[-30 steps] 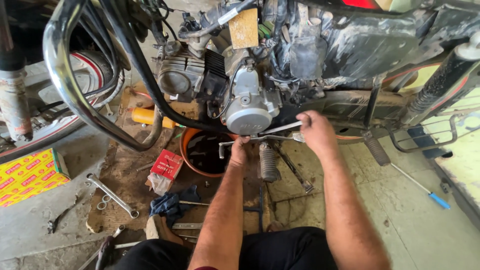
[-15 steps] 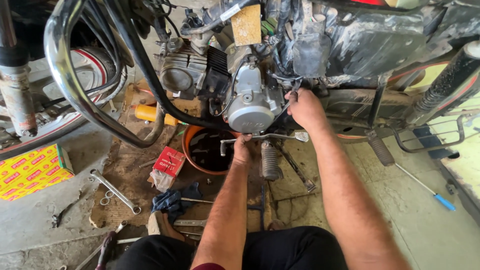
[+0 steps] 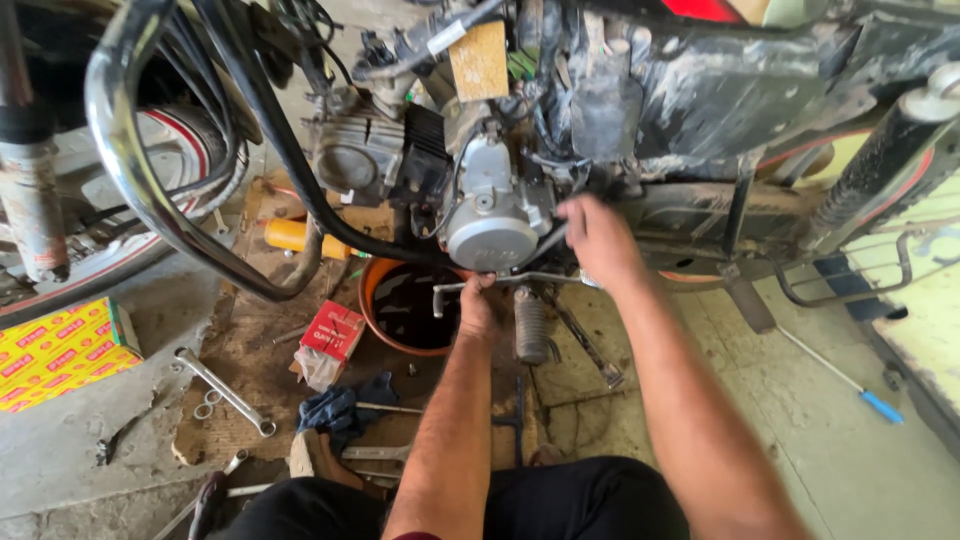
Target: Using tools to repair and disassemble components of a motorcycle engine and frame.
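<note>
A motorcycle engine (image 3: pixel 490 215) with a round silver side cover hangs in the frame in front of me. My left hand (image 3: pixel 478 305) is closed around a thin chrome lever bar (image 3: pixel 520 280) just under the cover. My right hand (image 3: pixel 597 238) reaches to the right side of the engine, its fingers on a slim metal tool or rod (image 3: pixel 552 240) pointing toward the cover. Beneath the engine stands an orange pan (image 3: pixel 385 300) filled with dark oil. A ribbed rubber footpeg (image 3: pixel 530 325) hangs beside my left wrist.
A chrome crash bar (image 3: pixel 150 190) curves at left beside the front wheel (image 3: pixel 100 260). On the floor lie a ring spanner (image 3: pixel 225 392), a small red box (image 3: pixel 332 332), a blue rag (image 3: pixel 335 408), a yellow carton (image 3: pixel 55 352), a yellow bottle (image 3: pixel 292 236) and a blue-handled screwdriver (image 3: pixel 850 385).
My right hand has lifted from the chrome bar up to the engine's right side. The left hand stays on the bar. The view has shifted slightly closer.
</note>
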